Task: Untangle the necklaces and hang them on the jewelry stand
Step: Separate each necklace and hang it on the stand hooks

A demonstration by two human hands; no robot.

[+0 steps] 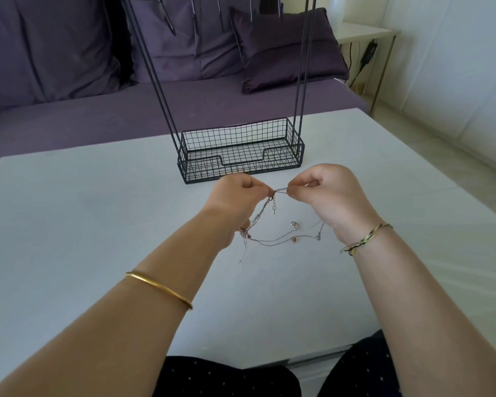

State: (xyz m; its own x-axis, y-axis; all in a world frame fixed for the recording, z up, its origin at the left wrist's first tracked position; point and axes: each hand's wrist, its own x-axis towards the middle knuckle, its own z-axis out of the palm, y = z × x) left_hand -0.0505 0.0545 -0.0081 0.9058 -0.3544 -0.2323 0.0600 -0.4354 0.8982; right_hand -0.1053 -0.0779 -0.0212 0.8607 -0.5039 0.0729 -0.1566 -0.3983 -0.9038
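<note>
A tangle of thin silver and rose-gold necklaces hangs between my two hands above the white table. My left hand pinches the chains at the knot, and my right hand pinches them just to the right, a short taut stretch between the fingertips. Loose loops, clasps and small pendants dangle below, some touching the table. The black wire jewelry stand rises directly behind my hands, its mesh basket base on the table and its hooks at the top edge of view, all bare.
A purple sofa with cushions lies behind the table. A small white side table with cables stands at the back right. My knees in dark dotted fabric are at the table's near edge.
</note>
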